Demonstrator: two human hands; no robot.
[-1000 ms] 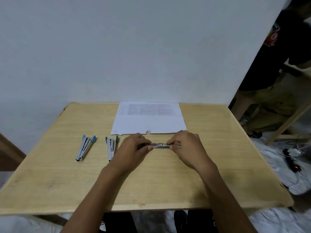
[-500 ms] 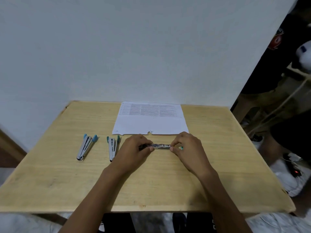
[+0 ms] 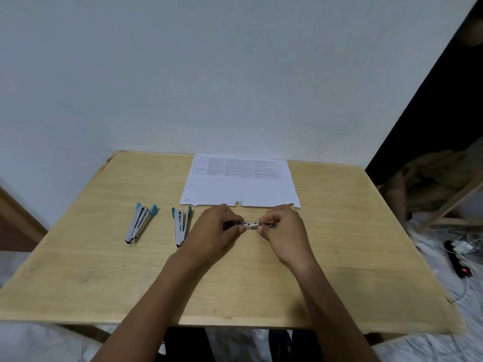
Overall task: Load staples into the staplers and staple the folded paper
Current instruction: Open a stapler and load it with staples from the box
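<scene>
Three staplers: a blue stapler [image 3: 139, 223], a green stapler [image 3: 181, 223] and a third stapler [image 3: 251, 225]. Two hands, the left hand [image 3: 214, 228] and the right hand [image 3: 285, 231]. One paper [image 3: 240, 189], one table [image 3: 339, 257], one power strip [image 3: 458, 262].

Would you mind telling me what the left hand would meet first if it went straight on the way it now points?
Probably the ragged near edge of the white printed paper sheet, just beyond the small metal stapler that the left hand grips, though depth is unclear.

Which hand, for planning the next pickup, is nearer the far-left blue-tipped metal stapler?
Left. The left hand lies right of the blue-tipped metal stapler; the right hand is farther right.
</scene>
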